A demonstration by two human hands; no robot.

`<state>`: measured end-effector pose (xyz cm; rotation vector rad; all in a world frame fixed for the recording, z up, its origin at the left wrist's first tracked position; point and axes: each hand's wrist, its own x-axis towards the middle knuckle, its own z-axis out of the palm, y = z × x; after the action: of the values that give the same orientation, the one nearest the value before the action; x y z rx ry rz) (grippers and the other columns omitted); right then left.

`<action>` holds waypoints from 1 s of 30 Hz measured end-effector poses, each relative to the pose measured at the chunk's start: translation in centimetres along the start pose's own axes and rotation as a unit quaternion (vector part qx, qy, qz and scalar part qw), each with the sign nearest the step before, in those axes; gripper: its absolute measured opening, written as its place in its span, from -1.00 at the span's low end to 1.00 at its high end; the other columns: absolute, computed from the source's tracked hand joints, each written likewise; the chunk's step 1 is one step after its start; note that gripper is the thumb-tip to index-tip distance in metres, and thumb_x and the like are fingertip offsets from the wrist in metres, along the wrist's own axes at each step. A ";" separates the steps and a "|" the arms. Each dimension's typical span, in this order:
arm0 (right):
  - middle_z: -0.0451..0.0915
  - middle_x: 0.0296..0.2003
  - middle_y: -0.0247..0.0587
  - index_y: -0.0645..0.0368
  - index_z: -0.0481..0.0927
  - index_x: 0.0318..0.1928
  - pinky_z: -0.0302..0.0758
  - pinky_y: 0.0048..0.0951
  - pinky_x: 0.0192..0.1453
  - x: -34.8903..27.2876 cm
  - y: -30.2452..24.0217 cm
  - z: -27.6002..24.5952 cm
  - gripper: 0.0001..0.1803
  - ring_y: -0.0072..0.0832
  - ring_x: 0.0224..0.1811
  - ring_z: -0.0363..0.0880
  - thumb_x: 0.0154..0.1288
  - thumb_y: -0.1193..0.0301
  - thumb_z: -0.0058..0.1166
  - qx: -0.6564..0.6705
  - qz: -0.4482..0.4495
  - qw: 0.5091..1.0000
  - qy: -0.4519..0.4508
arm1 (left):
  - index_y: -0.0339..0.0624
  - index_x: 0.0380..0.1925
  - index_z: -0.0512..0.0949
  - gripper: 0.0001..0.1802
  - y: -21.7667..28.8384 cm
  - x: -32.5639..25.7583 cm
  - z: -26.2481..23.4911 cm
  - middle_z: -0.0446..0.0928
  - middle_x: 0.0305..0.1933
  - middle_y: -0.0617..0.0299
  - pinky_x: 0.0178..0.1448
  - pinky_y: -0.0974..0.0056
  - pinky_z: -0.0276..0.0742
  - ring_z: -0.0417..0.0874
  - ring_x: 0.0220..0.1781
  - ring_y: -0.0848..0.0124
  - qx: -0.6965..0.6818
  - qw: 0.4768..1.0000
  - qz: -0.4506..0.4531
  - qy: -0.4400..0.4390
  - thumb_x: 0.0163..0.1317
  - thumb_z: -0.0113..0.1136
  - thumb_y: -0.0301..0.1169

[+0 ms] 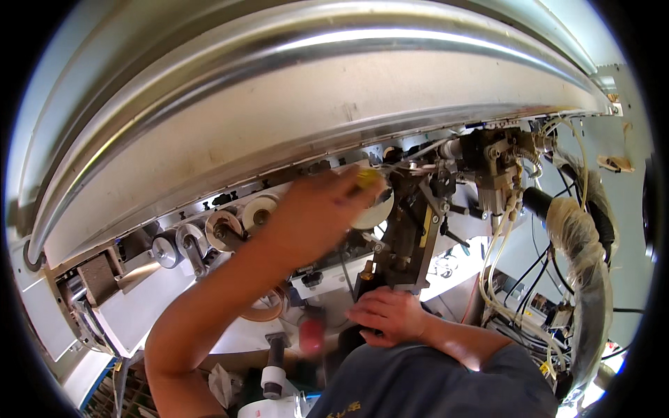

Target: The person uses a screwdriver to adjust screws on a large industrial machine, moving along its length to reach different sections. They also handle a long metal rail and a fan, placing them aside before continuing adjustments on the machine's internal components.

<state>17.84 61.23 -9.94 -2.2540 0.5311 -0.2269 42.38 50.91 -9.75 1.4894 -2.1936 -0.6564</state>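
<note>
My left hand (317, 216) reaches across the machine, smeared by motion. Its fingers are closed about a small yellow thing (367, 178), whose kind the blur hides. Beneath those fingertips lies a pale round disc (376, 209), partly covered. My right hand (391, 315) rests at the lower end of a dark metal block (408, 261), its fingers loosely bent and a little apart. I see nothing held in it. Just above its knuckles stands a brass-coloured fitting (366, 272). A blurred red round thing (311, 336) is below my left forearm.
A long metal cover (293, 118) arches across the far side. Several rollers (224, 228) line the left. To the right are a dark mechanism (491, 164), pale tubes (493, 268) and a plastic-wrapped hose (585, 279). A white cylindrical part (272, 380) stands near my body.
</note>
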 end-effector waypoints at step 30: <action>0.69 -0.24 -0.25 0.15 0.67 -0.04 0.69 -0.37 -0.17 -0.7 0.5 0.3 -0.60 -0.33 -0.20 0.71 0.01 0.55 0.20 0.021 0.027 0.999 0.033 | -0.07 0.09 0.66 -0.62 0.2 -0.3 -7.1 0.71 -0.27 0.08 -0.10 0.21 0.64 0.73 -0.28 0.11 -0.114 0.983 -0.127 -0.066 0.25 0.31 -0.34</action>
<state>17.14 61.45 -10.57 -2.1938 0.6157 -0.2830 46.43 50.18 -3.93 1.6576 -1.9550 -1.0787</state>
